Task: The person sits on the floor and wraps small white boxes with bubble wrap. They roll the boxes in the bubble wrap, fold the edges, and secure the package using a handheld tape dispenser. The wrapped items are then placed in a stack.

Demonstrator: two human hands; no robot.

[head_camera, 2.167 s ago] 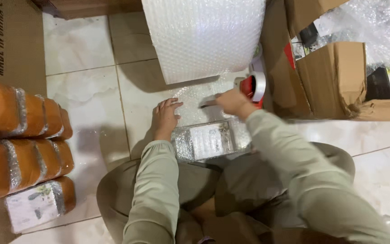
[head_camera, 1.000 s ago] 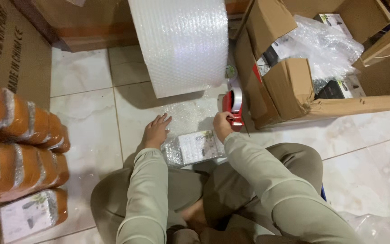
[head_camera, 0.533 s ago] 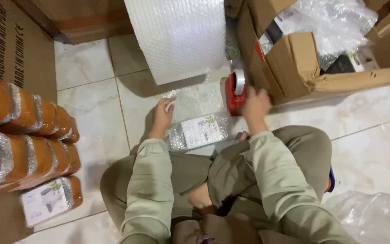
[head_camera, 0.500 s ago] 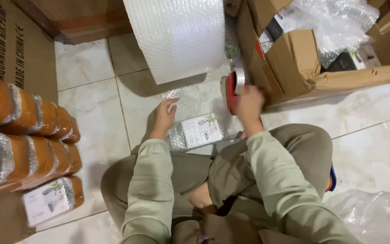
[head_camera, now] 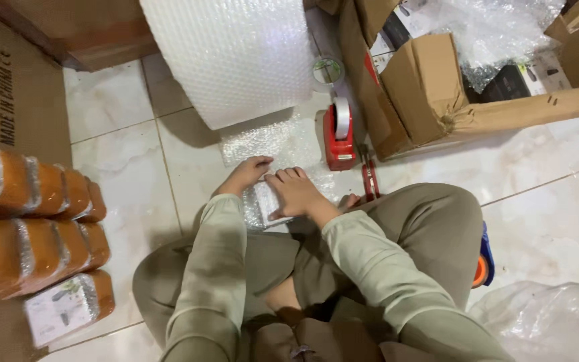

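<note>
I sit cross-legged on a tiled floor. A small flat package wrapped in bubble wrap lies in front of my knees on a loose sheet of bubble wrap. My left hand rests on the package's far left corner, fingers spread and pressing down. My right hand lies flat across the top of the package, fingers pointing left, hiding most of it. A red tape dispenser with a white tape roll stands just right of the sheet, untouched.
A big roll of bubble wrap lies ahead. Open cardboard boxes with plastic bags stand at the right. Stacked orange wrapped packages sit at the left beside a cardboard box. Red scissors lie near my right knee. A clear plastic bag lies at the lower right.
My right hand has left the tape dispenser and come back onto the package. The left hand has stayed on the package. The view has shifted a little.
</note>
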